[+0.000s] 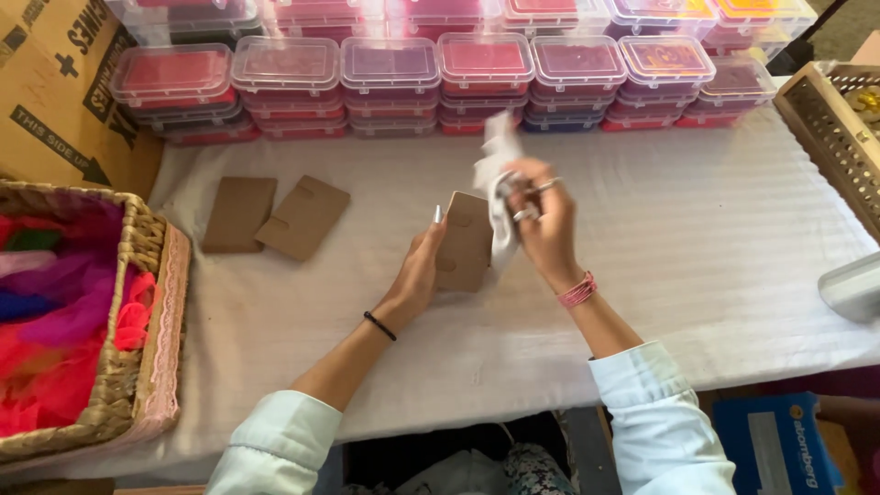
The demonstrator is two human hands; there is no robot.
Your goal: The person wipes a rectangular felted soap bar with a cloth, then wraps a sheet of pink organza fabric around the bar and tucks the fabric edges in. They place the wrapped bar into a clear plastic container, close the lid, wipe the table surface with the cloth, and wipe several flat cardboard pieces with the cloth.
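Your left hand [417, 275] has a brown card [464, 242] pinched by its left edge, right around the middle of the frame, held up off the white tablecloth [697, 257]. The card's long side runs roughly top to bottom in the picture, leaning a touch to the right at the top, with its flat face turned toward you. You can make out small notches cut in it.

Your right hand [543, 225] is closed around a white strip of cloth [498, 174], which sits right against the card's right edge. One end of the cloth sticks up above your fingers toward the top of the frame, and the rest trails down along the card. Can't tell whether it's actually wrapped around the card or just lying against it.

Two more brown cards [275, 215] lie flat on the cloth to the left of center, overlapping a bit. Along the top there's a row of stacked clear plastic boxes [440, 82] with red and pink stuff inside. A wicker basket [137, 321] full of bright fabric sits at the lower left edge.
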